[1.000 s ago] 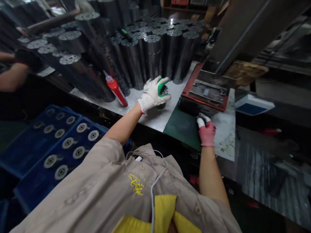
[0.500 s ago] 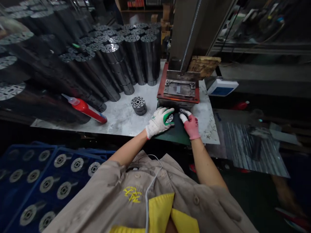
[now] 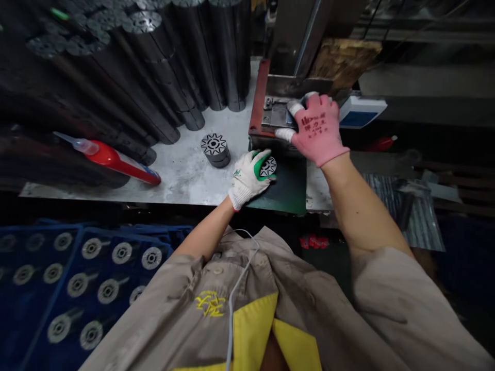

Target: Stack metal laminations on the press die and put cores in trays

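My left hand (image 3: 249, 175), in a white glove with a green palm, is closed round a short cylindrical laminated core (image 3: 267, 166) on the dark green mat (image 3: 288, 190). The core's slotted top shows between thumb and fingers. My right hand (image 3: 315, 126), in a pink glove with white fingertips, reaches over the metal fixture (image 3: 275, 114) on the red-edged block. Its thumb and fingers are spread, with the fingertips by a small light rectangle on the fixture; whether they touch it I cannot tell. A second laminated core (image 3: 215, 150) stands left of my left hand.
Tall stacks of dark cores (image 3: 185, 67) crowd the bench's back left. A red bottle (image 3: 112, 162) with a pointed nozzle lies before them. Blue trays (image 3: 87, 304) of shafted parts sit lower left. A white box with a blue panel (image 3: 361, 112) stands right of the fixture.
My right hand has moved up from the block's front edge onto the fixture, its fingers spreading. My left hand still holds the core on the mat. The view has tilted down and closer.
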Available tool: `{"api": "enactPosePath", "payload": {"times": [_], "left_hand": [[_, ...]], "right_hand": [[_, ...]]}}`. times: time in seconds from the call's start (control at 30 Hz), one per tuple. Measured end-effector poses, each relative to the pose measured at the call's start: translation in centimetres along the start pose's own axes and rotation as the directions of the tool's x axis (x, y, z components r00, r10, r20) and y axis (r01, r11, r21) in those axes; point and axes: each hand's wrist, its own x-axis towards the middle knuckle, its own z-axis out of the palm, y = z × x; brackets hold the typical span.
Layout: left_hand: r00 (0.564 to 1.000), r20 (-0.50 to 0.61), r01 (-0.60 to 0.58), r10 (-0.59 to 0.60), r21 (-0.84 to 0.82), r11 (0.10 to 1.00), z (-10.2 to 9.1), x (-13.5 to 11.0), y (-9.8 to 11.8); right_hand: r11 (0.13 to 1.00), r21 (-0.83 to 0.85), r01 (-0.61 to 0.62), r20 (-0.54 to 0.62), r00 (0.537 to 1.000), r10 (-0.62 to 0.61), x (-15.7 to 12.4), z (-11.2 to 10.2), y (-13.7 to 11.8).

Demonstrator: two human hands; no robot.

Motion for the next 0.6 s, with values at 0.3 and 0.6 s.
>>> {"api": "enactPosePath", "payload": {"times": [0.3,0.6], "left_hand": [[1.0,-0.018,0.015,-0.015,-0.016,1.0,0.4,0.1,0.1],[0.995,0.064,-0.074,0.075,-0.032,0.997,-0.3,0.4,-0.4]], "right_hand": [[0.997,-0.032,-0.076,0.143,0.987,0.079,-2.5,-2.6,-2.7],[0.989,0.11,-0.098,0.448,0.893,0.039,-6.5,3.0,-2.3]]}}
